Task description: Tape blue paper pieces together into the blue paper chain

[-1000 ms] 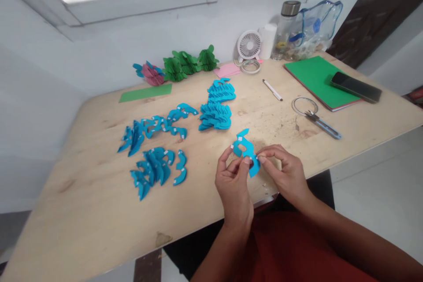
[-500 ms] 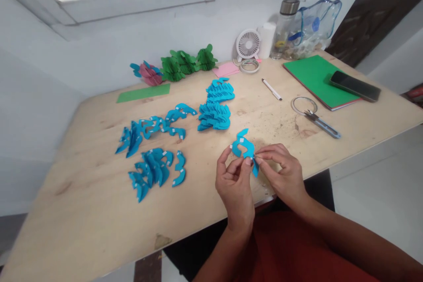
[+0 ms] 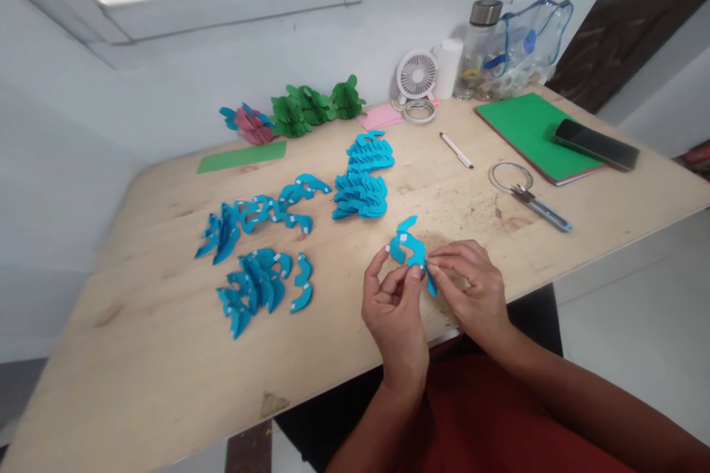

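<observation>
Near the table's front edge, my left hand (image 3: 395, 303) pinches a curved blue paper cutout (image 3: 413, 250) between thumb and fingers. Small white squares, like bits of tape, sit on the cutout. My right hand (image 3: 469, 281) is closed, its thumb and fingertips pinched at the cutout's right edge; whether a small piece of tape is also between them I cannot make out. To the left lie more blue cutouts with white squares, in an upper group (image 3: 258, 213) and a lower group (image 3: 252, 287). Beyond my hands stand blue folded paper stacks (image 3: 359, 196).
Thread snips (image 3: 541, 208) lie by a tape roll (image 3: 510, 176) on the right, near a pen (image 3: 455, 150), green paper (image 3: 526, 126) and a phone (image 3: 596, 144). Along the wall are green paper shapes (image 3: 313, 105), a small fan (image 3: 417, 75) and a bottle (image 3: 478, 48).
The cutout has tilted slightly in my fingers, and its lower tip has shifted a little to the right. Both hands keep their pinch in nearly the same place.
</observation>
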The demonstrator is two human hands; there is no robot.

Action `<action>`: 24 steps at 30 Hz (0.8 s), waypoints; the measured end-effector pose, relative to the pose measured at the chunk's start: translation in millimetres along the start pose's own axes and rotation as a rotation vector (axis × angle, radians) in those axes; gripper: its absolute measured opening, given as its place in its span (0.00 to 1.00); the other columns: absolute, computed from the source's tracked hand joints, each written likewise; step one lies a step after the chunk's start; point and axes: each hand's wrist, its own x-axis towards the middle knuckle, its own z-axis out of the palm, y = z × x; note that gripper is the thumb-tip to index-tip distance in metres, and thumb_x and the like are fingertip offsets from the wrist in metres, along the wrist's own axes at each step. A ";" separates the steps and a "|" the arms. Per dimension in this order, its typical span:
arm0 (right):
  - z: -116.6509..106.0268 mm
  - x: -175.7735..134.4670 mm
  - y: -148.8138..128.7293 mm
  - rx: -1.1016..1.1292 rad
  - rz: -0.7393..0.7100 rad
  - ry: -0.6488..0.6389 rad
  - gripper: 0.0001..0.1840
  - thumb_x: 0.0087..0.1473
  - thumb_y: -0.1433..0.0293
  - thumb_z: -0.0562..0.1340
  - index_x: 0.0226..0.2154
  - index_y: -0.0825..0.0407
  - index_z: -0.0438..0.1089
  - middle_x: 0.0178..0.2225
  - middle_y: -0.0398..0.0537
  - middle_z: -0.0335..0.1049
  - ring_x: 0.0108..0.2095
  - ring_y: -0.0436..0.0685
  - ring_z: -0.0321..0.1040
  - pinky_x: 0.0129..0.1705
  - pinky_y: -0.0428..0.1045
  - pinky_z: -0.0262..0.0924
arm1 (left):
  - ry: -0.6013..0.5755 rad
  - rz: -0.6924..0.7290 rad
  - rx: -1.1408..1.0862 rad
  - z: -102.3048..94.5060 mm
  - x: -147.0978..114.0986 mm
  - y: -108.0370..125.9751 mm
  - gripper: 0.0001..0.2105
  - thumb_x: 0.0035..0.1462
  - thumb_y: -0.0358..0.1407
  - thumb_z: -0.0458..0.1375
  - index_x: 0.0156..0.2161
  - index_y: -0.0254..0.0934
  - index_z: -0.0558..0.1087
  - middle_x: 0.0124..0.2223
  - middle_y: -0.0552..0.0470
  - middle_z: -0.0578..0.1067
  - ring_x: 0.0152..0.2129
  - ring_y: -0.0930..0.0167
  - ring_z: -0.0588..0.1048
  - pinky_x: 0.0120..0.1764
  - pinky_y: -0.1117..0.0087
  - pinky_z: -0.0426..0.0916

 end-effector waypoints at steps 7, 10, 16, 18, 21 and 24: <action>-0.7 1.0 -1.1 -0.075 -0.083 0.023 0.05 0.53 0.74 0.61 0.31 0.49 0.74 0.32 0.46 0.76 0.35 0.57 0.67 0.39 0.57 0.60 | 0.002 -0.028 -0.033 1.7 -0.3 1.5 0.23 0.45 0.29 0.65 0.49 0.37 0.68 0.27 0.56 0.79 0.27 0.74 0.78 0.39 0.71 0.72; -0.2 0.4 -0.8 -0.075 -0.074 0.019 0.06 0.53 0.73 0.62 0.31 0.49 0.74 0.32 0.46 0.76 0.36 0.58 0.67 0.39 0.57 0.59 | 0.000 -0.039 -0.039 0.6 -1.5 2.7 0.23 0.45 0.29 0.65 0.48 0.36 0.68 0.27 0.55 0.79 0.26 0.74 0.77 0.38 0.71 0.72; 0.4 0.2 3.7 0.121 0.091 -0.031 0.07 0.53 0.73 0.62 0.31 0.46 0.76 0.31 0.45 0.75 0.36 0.57 0.69 0.39 0.55 0.62 | -0.014 -0.117 -0.090 0.2 1.7 5.9 0.25 0.44 0.29 0.65 0.50 0.35 0.67 0.25 0.55 0.78 0.24 0.76 0.75 0.36 0.73 0.70; -0.1 0.8 4.1 0.139 0.108 -0.038 0.07 0.53 0.73 0.62 0.31 0.46 0.76 0.31 0.45 0.75 0.35 0.56 0.69 0.38 0.54 0.63 | -0.026 -0.157 -0.120 0.8 2.6 7.7 0.25 0.44 0.28 0.65 0.50 0.34 0.67 0.25 0.55 0.78 0.24 0.76 0.75 0.36 0.73 0.70; -0.8 1.9 3.5 0.049 0.034 -0.009 0.06 0.52 0.73 0.63 0.31 0.47 0.75 0.31 0.45 0.75 0.35 0.57 0.69 0.39 0.56 0.61 | -0.038 -0.201 -0.149 1.9 3.5 10.8 0.25 0.43 0.27 0.65 0.49 0.34 0.67 0.25 0.54 0.77 0.24 0.76 0.75 0.36 0.73 0.69; -0.8 2.8 3.5 -0.050 -0.063 0.030 0.05 0.52 0.73 0.63 0.31 0.48 0.75 0.31 0.46 0.76 0.36 0.58 0.68 0.40 0.57 0.60 | -0.040 -0.256 -0.168 3.2 5.1 13.6 0.25 0.42 0.26 0.65 0.48 0.34 0.67 0.24 0.55 0.77 0.24 0.76 0.75 0.36 0.73 0.69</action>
